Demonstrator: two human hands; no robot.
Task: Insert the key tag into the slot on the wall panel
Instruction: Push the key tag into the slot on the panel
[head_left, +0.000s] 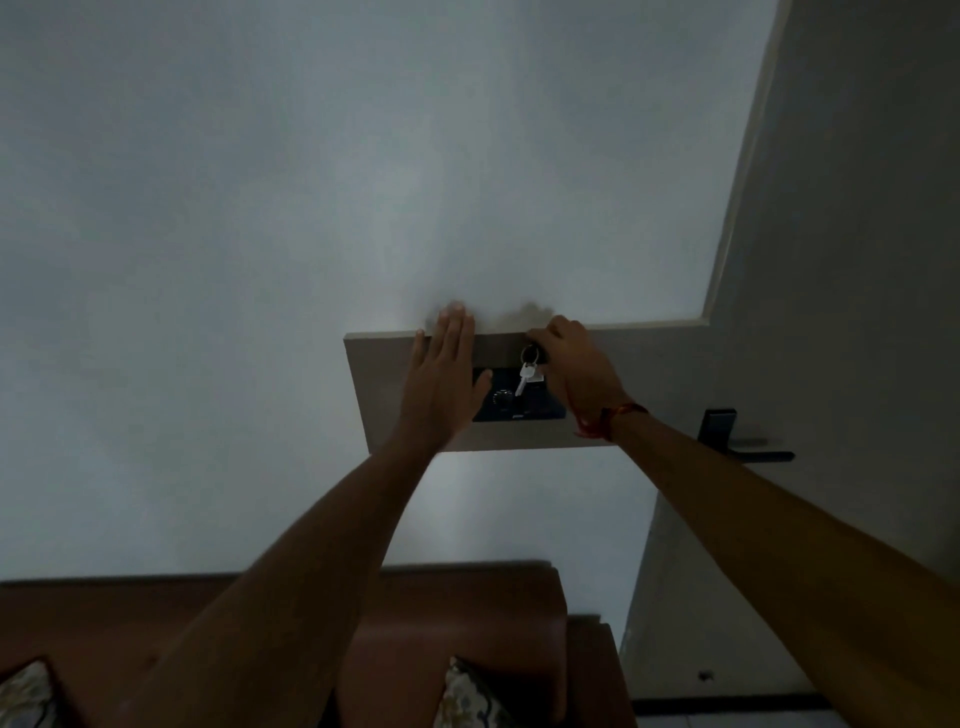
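Observation:
A dark switch panel (540, 408) with a round knob is set in a beige wall board (384, 384). My right hand (571, 358) is closed around the key tag at the panel's upper right; the tag itself is hidden in my fingers. A metal ring and a silver key (524, 376) hang below that hand, in front of the panel. My left hand (441, 379) lies flat with fingers straight against the board, covering the panel's left edge. The slot cannot be made out in the dim light.
A door (831, 260) stands to the right with a dark lever handle (748, 449). Below is a brown wooden headboard (467, 613) with patterned pillows (467, 696). The wall (260, 208) above and to the left is plain and white.

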